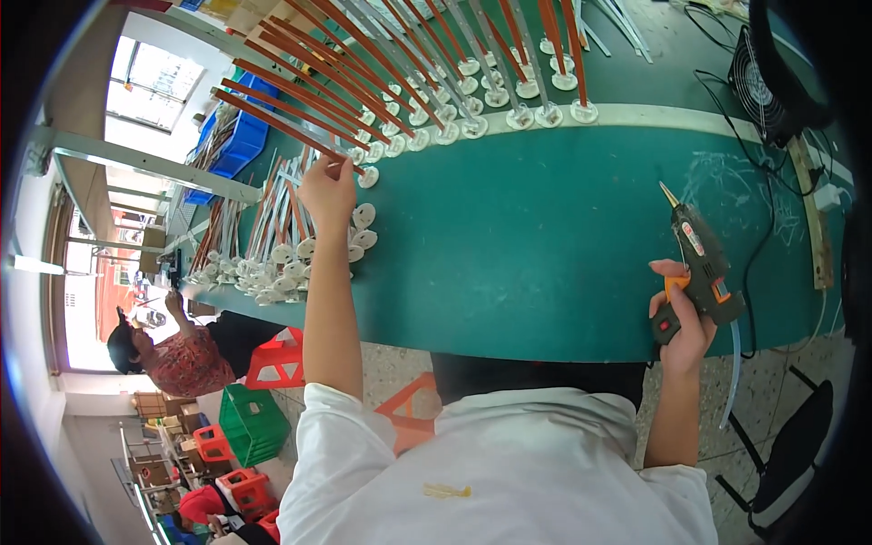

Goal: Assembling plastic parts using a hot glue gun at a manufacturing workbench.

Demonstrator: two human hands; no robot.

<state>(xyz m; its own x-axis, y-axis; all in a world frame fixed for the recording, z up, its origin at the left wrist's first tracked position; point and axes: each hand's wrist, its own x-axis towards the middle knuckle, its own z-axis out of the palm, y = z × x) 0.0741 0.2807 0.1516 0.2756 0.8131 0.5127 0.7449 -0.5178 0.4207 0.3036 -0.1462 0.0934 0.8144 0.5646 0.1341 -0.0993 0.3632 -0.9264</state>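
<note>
My left hand (327,194) reaches to the left end of a row of standing sticks, its fingers pinched on a brown stick (272,119) low down, near a white round base (368,177) on the table. Several more brown and clear sticks stand upright on white round bases (475,127) behind it. In my right hand (688,334) is a dark glue gun (707,259), gripped by the handle with the fingers around its orange trigger. The gun's brass tip points up and away over the table, apart from the sticks. A translucent glue stick (734,372) hangs from its back end.
A pile of sticks with white bases (282,272) lies left of my forearm. A black fan (758,86), cables and a wooden power strip board (811,218) occupy the right side of the green table (509,245). A person (191,350) sits at the far left.
</note>
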